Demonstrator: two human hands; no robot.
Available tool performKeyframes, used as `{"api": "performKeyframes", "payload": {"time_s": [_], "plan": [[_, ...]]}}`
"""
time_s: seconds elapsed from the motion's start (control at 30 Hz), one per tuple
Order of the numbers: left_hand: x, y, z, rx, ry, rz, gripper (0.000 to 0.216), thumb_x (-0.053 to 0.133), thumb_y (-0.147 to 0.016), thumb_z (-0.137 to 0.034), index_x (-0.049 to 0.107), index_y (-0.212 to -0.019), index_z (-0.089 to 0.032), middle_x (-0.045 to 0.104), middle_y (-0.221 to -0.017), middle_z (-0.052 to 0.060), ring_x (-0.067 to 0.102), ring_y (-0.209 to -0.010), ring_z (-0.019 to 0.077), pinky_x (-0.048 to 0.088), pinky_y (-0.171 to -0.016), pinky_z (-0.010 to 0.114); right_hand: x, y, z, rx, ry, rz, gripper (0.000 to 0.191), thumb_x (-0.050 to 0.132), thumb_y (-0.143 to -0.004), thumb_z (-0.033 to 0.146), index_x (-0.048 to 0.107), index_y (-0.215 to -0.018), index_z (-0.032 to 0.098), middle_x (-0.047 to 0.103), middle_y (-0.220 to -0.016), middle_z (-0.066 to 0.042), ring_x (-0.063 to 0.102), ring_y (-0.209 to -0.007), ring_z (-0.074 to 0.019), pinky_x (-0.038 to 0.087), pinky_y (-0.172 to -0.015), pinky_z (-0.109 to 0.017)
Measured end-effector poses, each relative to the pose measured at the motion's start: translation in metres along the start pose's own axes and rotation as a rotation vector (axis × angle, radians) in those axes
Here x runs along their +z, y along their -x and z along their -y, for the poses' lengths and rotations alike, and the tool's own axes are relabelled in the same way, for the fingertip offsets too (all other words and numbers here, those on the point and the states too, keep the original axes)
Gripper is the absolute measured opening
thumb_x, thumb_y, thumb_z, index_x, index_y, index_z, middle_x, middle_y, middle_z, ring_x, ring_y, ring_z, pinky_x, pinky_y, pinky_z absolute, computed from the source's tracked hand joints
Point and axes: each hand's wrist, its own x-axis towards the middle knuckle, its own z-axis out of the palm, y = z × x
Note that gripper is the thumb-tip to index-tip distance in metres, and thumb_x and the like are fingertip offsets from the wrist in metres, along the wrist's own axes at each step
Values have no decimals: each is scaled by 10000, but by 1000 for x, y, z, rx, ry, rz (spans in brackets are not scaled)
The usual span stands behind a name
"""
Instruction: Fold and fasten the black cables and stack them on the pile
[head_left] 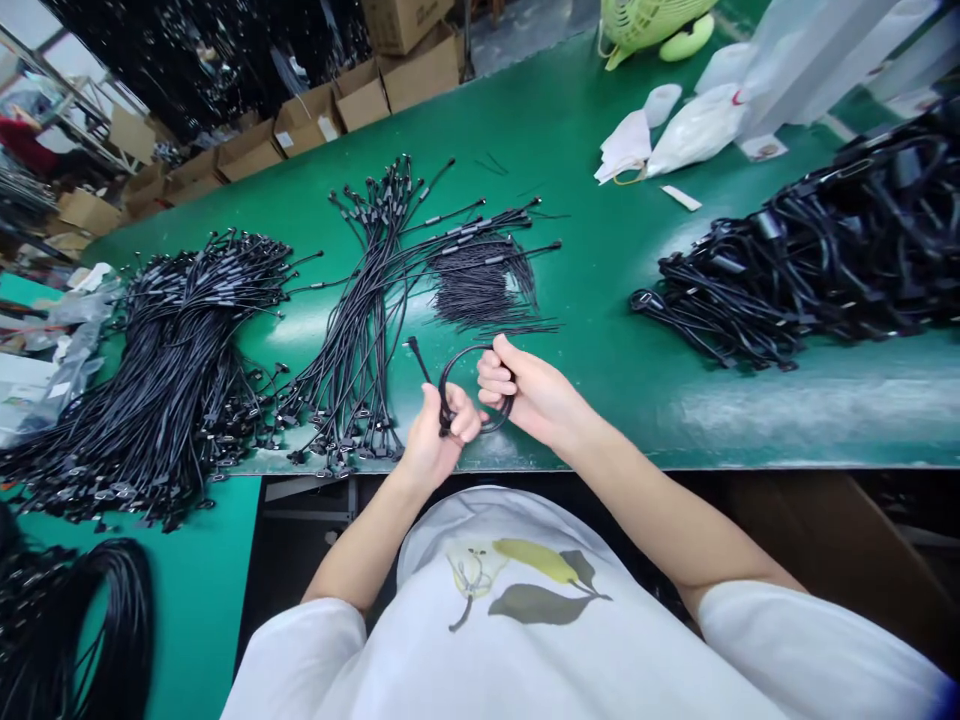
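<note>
Black on green
Black cable (457,358) between left hand (439,435) and right hand (525,385); green mat (570,130) beyond; white shirt (600,670) below, its leaf print (532,590) yellow and grey.

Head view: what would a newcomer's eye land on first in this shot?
The looped black cable comes first, held up between the left hand and right hand at the near edge of the green workbench. Next come the masses of black cables around it: a large bundle at the left, a fanned bundle just ahead of the hands, and a tangled heap at the right.
</note>
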Motion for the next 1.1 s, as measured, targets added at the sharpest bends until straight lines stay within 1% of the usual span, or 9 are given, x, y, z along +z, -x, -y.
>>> {"api": "performKeyframes", "payload": {"time_s": [0.07,0.17,0.27,0.33,0.4,0.5,0.63,0.8,1.1], "plan": [[-5,1,1,3,-94,17,481,462,-849,-692,477,-830,-211,323,-497,-99,351,-451,87,444,-690,299,3,6,1,54,-74,49,513,677,-760,619,392,-687,199,264,-602,82,239,-499,-59,311,-473,-194],[-13,1,-2,-24,-350,153,443,530,-844,-637,472,-900,-201,406,-563,-82,403,-493,96,406,-627,281,10,16,-7,-43,13,-12,488,668,-778,603,403,-694,201,348,-650,53,350,-557,-78,370,-491,-198],[-16,0,-5,-49,-603,305,422,495,-873,-607,464,-801,-193,451,-617,-42,435,-575,114,396,-645,287,15,23,-19,-211,185,-80,462,633,-794,616,465,-707,195,499,-927,-29,511,-777,-119,455,-558,-223],[-17,0,-6,-72,-694,391,458,442,-887,-619,457,-724,-191,468,-632,-17,438,-613,127,388,-655,291,17,25,-22,-264,199,-88,447,625,-800,611,488,-733,191,505,-1088,-54,553,-887,-138,487,-608,-239],[-16,1,-6,-98,-708,457,506,427,-873,-654,473,-685,-187,480,-656,1,439,-636,136,392,-663,296,18,25,-19,-229,127,-66,414,679,-780,556,465,-774,202,517,-1029,-30,568,-780,-112,475,-571,-234],[-14,4,-5,-77,-661,446,528,512,-803,-695,543,-682,-183,515,-708,31,483,-725,174,410,-718,315,20,25,-8,-166,-1,-34,409,750,-744,431,408,-834,227,466,-846,49,435,-530,-34,380,-465,-185],[-6,10,2,-144,-389,378,510,624,-748,-670,634,-876,-177,585,-823,63,546,-863,218,426,-814,347,20,19,3,-172,-22,-21,316,661,-820,424,417,-858,227,410,-767,72,322,-462,-9,272,-407,-144],[5,17,9,-367,34,272,553,573,-773,-699,582,-874,-155,434,-635,-21,420,-579,116,424,-598,282,11,10,0,-152,8,61,319,617,-850,472,447,-814,205,408,-722,74,294,-417,0,257,-353,-136],[6,16,10,-383,41,253,479,673,-763,-599,570,-876,-146,585,-748,32,560,-668,135,437,-621,273,8,6,-1,-192,66,67,301,593,-880,460,473,-815,191,424,-711,66,311,-397,-1,256,-317,-130]]}}
